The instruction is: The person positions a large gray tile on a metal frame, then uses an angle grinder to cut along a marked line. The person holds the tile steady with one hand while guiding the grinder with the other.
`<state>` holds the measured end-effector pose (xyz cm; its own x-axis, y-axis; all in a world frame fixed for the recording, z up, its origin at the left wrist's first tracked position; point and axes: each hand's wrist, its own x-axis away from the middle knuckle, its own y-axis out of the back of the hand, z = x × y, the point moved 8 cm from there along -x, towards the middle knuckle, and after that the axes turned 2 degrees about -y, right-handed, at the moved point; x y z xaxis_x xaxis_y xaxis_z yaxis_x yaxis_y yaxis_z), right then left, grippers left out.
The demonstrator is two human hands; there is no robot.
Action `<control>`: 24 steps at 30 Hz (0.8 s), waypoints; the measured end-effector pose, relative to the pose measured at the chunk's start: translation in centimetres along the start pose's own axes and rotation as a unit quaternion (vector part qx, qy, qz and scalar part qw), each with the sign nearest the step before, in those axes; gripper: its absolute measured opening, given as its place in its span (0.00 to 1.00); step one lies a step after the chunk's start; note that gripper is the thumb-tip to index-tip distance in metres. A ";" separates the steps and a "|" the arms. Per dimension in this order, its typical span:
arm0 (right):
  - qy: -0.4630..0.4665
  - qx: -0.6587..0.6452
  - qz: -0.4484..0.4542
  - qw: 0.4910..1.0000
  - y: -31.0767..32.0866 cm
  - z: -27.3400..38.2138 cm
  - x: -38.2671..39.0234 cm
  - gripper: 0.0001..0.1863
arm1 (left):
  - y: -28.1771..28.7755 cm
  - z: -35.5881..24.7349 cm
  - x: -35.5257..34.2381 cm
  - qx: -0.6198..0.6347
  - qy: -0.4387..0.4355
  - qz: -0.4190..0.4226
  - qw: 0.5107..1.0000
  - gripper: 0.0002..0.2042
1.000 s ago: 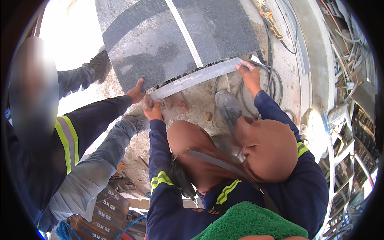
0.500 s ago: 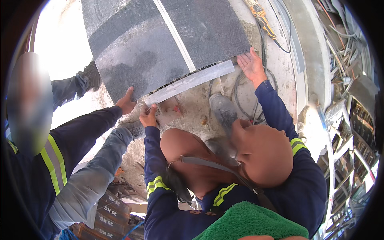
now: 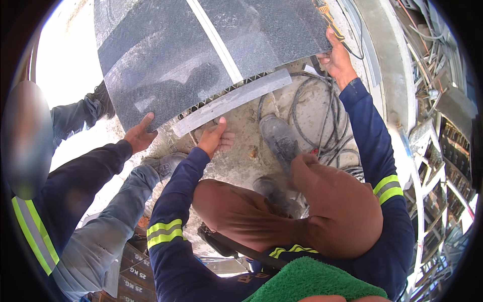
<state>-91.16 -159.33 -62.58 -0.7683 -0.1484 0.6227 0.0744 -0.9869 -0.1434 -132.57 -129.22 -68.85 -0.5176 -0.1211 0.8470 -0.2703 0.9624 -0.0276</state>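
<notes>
Where the speckled dark-grey panel (image 3: 166, 75) lay: over the concrete floor (image 3: 246, 127), its near edge beside the pale strip (image 3: 236, 101)
Right hand (image 3: 339, 61): grasped the panel's near right corner
Left hand (image 3: 212, 141): fingers released, just beside the strip
Co-worker's hand (image 3: 139, 136): gripped the near left corner

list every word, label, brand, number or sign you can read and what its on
Brown boxes: pale print, readable, not copied out here.
Navy shirt: tan chest lettering, too unclear to read.
Yellow power tool: any markings too small to read.
Dark slab, grey strip: no lettering seen.
</notes>
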 end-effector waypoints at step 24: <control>-0.046 0.000 -0.047 0.998 -0.8 -4.9 -0.7 0.24 | 5.8 -8.0 -5.1 -0.536 -0.424 -0.367 0.631 0.28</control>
<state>-93.79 -158.16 -66.63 -0.7107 -0.0604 0.7009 0.0041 -0.9966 -0.0818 -124.98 -121.09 -69.03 -0.9437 -0.2785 -0.1784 -0.2206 0.1280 0.9669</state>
